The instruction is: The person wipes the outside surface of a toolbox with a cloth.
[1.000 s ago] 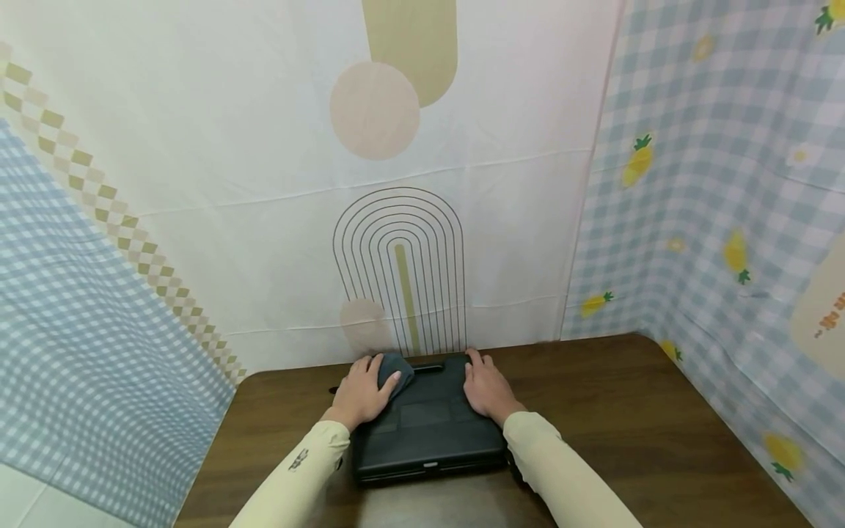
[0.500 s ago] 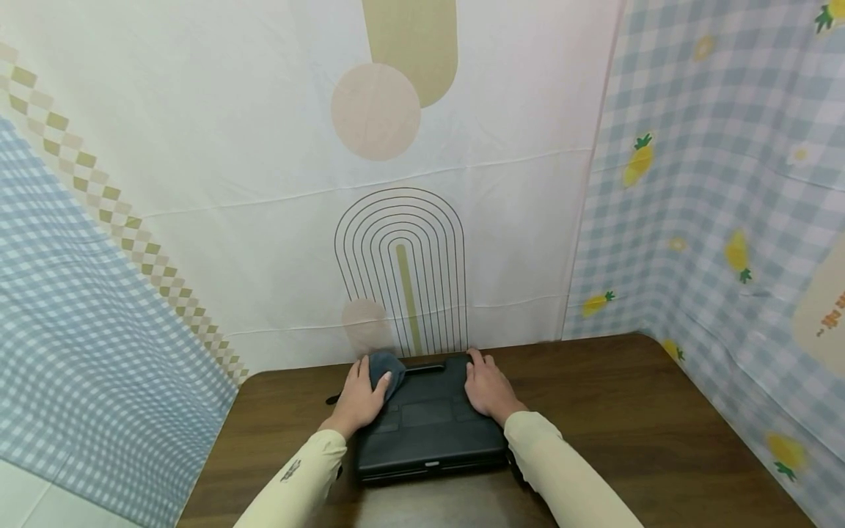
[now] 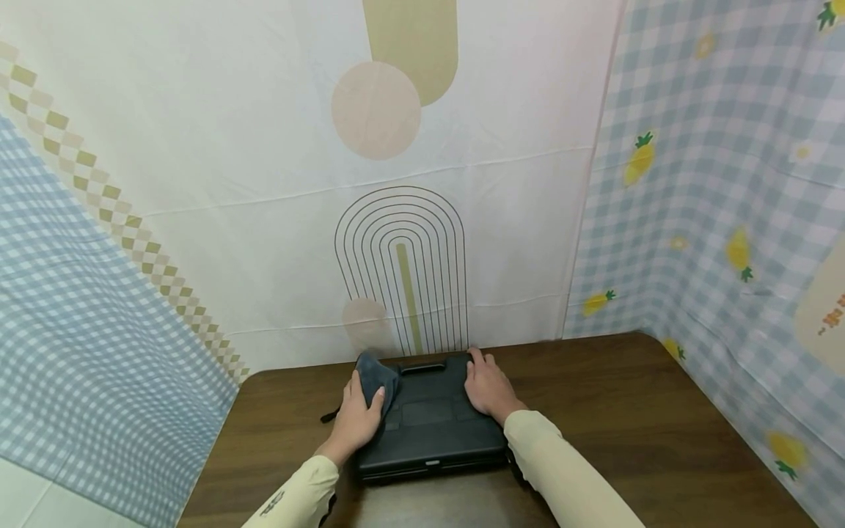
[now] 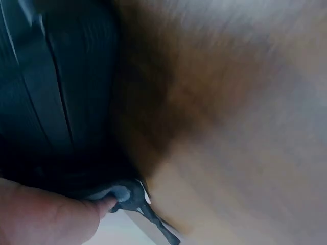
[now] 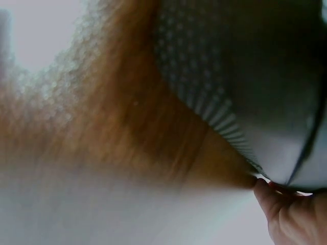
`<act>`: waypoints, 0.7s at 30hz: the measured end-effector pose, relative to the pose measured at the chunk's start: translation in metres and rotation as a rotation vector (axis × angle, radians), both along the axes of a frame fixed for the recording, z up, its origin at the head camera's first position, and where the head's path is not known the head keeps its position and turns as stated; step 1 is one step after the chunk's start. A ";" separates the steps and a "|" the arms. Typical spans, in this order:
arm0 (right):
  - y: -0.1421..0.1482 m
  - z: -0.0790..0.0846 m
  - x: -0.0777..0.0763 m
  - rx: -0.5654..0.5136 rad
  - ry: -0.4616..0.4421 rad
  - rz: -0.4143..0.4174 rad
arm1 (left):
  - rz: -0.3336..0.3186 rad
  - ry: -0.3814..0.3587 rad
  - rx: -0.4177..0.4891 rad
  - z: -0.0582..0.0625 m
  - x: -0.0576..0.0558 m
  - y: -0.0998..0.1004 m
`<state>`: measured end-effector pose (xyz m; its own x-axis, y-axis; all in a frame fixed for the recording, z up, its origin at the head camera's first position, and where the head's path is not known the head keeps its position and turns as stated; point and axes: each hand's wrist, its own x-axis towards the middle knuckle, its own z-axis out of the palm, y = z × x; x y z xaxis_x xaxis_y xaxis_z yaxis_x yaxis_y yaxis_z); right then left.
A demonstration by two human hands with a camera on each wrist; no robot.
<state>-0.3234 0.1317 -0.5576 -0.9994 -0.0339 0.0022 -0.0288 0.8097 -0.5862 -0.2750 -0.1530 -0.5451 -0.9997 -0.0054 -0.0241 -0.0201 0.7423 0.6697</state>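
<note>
A black hard case (image 3: 436, 436) lies flat on the table, its handle (image 3: 424, 368) on the far side and a small pale latch at the front. At the case's left edge my left hand (image 3: 355, 419) holds a dark blue-grey cloth (image 3: 376, 379), thumb on the top side and fingers toward the left. A dark strap end of the cloth (image 4: 162, 230) hangs down in the left wrist view. My right hand (image 3: 487, 389) grips the case's far right side, fingertips at its far corner; the right wrist view shows those fingers (image 5: 286, 209) bent at the edge.
The brown wooden table (image 3: 607, 411) stretches out on both sides of the case. Right behind its far edge hangs a white patterned curtain (image 3: 290, 279). Blue checked cloth hangings (image 3: 700, 183) close off the left and right sides.
My left hand and the cloth have slid left and toward me along the case's left edge, uncovering more of the handle. The right hand and the case have stayed put.
</note>
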 end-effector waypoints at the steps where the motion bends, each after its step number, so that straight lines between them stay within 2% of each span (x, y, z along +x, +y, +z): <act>1: 0.000 0.000 0.000 0.002 0.001 0.000 | 0.000 -0.001 -0.001 0.001 0.004 0.000; 8: -0.001 0.000 -0.002 -0.001 0.011 -0.001 | 0.002 0.008 0.018 0.004 0.037 0.001; 17: -0.001 0.001 0.000 -0.003 0.016 0.005 | 0.007 -0.056 0.025 0.005 0.080 0.003; 21: 0.000 0.000 0.001 -0.006 0.014 0.004 | -0.006 -0.085 0.045 0.005 0.095 0.003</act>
<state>-0.3226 0.1312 -0.5574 -0.9992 -0.0376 0.0166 -0.0401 0.8063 -0.5901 -0.1797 -0.1498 -0.5398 -0.9940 0.0037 -0.1093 -0.0741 0.7122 0.6981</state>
